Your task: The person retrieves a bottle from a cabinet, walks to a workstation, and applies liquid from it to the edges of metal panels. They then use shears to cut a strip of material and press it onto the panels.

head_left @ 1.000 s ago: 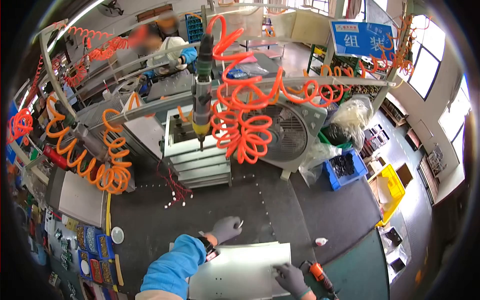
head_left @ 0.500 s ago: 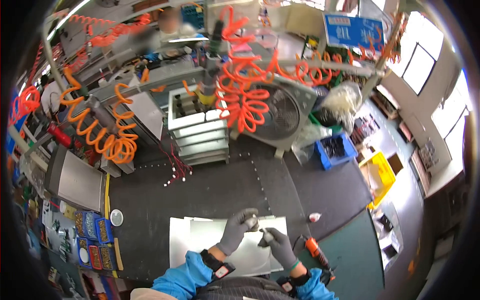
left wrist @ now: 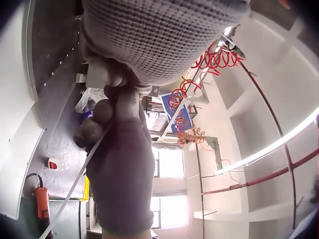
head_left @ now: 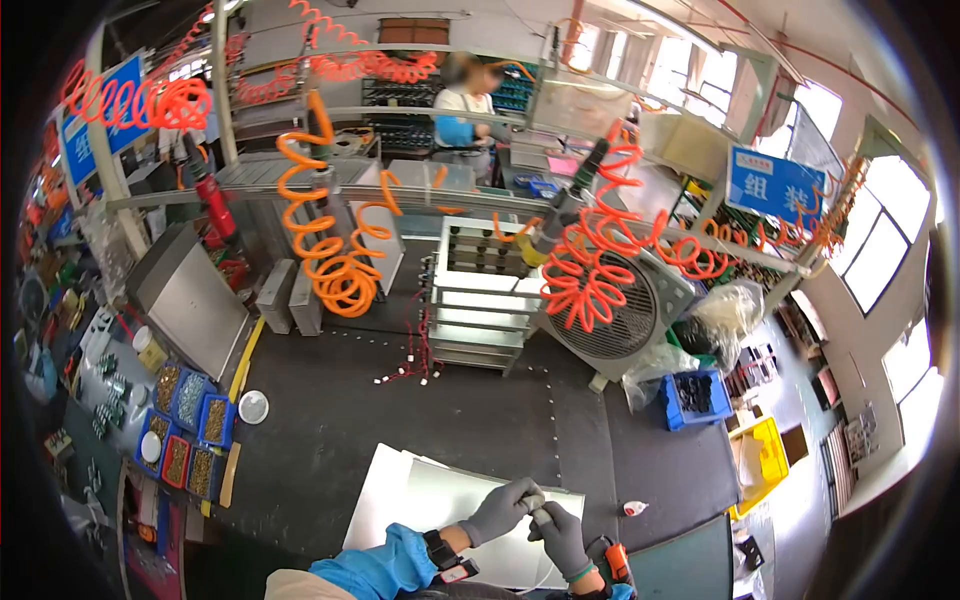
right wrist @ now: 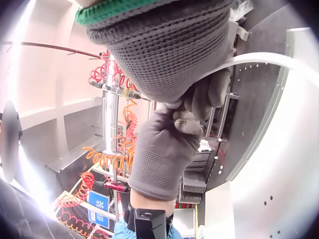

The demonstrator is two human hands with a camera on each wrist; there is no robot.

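Both hands wear grey knit gloves and meet over the front part of a stack of flat metal sheets. My left hand has its fingers curled, pinching at the spot where the right hand's fingertips come together with it. A thin, bendy white strip runs out from my right hand, whose fingers are curled round it. In the right wrist view the strip arcs away over the sheets. The end between the fingertips is hidden by the gloves.
An orange-and-black power tool lies right of the sheets, near a small red-and-white bottle. Blue bins of small parts stand left. Screwdrivers on orange coiled hoses hang above a metal cabinet frame and a fan unit.
My left hand has come back from the far edge of the sheets, and my right hand has risen off them to meet it. The head view has turned left.
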